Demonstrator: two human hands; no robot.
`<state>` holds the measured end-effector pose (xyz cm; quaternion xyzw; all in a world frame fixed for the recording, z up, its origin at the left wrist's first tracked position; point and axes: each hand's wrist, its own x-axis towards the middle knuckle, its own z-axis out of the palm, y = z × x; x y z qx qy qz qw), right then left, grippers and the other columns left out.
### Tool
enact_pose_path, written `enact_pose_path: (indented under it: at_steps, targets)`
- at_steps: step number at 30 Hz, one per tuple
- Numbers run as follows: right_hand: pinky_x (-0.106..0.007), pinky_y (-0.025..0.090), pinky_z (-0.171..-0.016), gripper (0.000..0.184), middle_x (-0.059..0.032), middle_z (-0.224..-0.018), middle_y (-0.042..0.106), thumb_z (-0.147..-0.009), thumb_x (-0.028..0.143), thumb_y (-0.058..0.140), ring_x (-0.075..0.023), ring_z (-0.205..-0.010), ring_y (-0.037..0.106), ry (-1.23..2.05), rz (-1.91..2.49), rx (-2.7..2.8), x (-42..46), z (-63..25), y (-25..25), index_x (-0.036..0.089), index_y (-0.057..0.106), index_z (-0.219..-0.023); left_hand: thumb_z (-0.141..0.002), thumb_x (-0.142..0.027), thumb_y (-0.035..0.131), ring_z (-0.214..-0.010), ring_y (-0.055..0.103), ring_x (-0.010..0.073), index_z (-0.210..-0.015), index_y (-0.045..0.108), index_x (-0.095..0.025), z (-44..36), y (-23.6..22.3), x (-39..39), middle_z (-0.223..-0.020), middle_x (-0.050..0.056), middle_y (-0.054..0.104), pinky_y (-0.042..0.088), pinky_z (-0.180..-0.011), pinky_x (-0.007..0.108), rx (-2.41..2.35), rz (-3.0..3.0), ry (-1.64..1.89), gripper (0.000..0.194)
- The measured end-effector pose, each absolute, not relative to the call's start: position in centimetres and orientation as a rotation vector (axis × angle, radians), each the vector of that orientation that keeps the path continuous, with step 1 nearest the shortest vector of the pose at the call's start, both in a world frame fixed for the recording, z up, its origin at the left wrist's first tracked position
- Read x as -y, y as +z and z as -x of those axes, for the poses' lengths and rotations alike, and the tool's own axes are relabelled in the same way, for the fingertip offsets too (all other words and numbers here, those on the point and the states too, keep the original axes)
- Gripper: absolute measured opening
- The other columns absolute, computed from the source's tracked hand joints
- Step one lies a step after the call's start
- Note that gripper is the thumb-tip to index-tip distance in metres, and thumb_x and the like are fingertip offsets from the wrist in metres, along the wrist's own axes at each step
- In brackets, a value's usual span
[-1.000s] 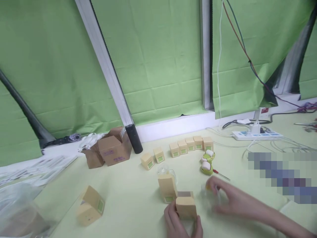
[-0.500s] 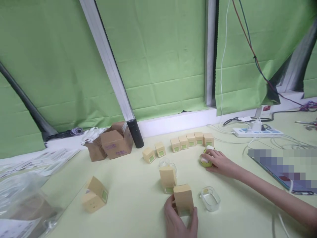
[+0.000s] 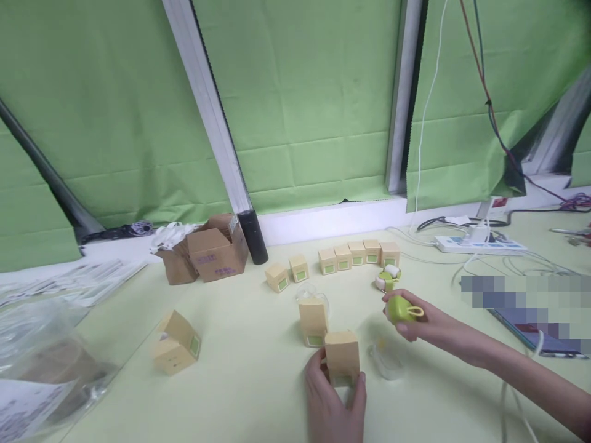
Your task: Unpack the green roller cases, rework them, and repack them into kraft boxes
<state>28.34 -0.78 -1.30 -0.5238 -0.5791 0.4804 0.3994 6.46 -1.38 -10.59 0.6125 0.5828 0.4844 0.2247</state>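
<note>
My left hand is closed around a small tan cardboard box whose flap stands up. Between the fingers of my right hand is a small lime-green case with a yellow loop, held above the table. Below it lies a clear plastic tray, partly blurred. Beyond my right hand sit more green-and-white pieces, close together. A second tan box, its flap up, stands just behind the held one, with clear plastic pieces behind it.
Several closed small boxes line the back of the table. An opened box stands left. Further back are a brown carton and a black cylinder. A power strip, cables and a tablet-like device occupy the right.
My right hand has lifted the lime-green case from the group of green-and-white pieces and brought it nearer, above the clear tray. My left hand keeps its hold on the box.
</note>
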Motion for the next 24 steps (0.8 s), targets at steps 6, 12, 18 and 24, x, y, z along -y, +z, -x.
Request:
enact_pose_path:
  at_steps: [6,12,18,24]
  targets:
    - [-0.030,0.044,-0.063,0.048,0.0027,-0.085,0.055,-0.066,0.039,0.066,-0.0177,-0.074,0.054,1.220,1.365,1.491,1.3,-27.5,-1.1,0.029,0.046,-0.109,-0.077,-0.030,0.055,-0.096,0.054,0.0269,-0.117,0.035,-0.015,-6.3,-10.1,1.7,-0.107,0.015,0.053,0.045,-0.082,0.042,-1.578,-1.658,1.300,0.047]
    - [-0.033,0.047,-0.072,0.041,-0.0002,-0.090,0.058,-0.074,0.036,0.063,-0.0208,-0.080,0.057,0.982,1.436,1.749,1.0,-27.5,-1.3,0.028,0.047,-0.111,-0.075,-0.026,0.055,-0.099,0.053,0.0267,-0.119,0.035,-0.014,-6.3,-9.4,2.1,-0.111,0.015,0.051,0.044,-0.085,0.041,-1.568,-1.606,1.236,0.050]
    - [-0.042,0.038,-0.097,0.046,-0.0019,-0.117,0.060,-0.074,0.029,0.067,-0.0287,-0.110,0.053,0.825,1.433,2.217,0.8,-28.3,-1.1,0.034,0.057,-0.118,-0.076,-0.027,0.055,-0.100,0.053,0.0275,-0.119,0.035,-0.014,-6.3,-9.2,2.2,-0.111,0.016,0.051,0.044,-0.085,0.042,-1.564,-1.616,1.227,0.049]
    - [-0.035,0.047,-0.083,0.044,-0.0019,-0.110,0.062,-0.076,0.026,0.066,-0.0254,-0.098,0.059,0.959,1.446,2.213,0.7,-27.9,-0.8,0.033,0.058,-0.118,-0.077,-0.027,0.056,-0.100,0.053,0.0278,-0.119,0.035,-0.014,-6.2,-9.4,2.0,-0.110,0.016,0.051,0.044,-0.085,0.043,-1.554,-1.628,1.232,0.049]
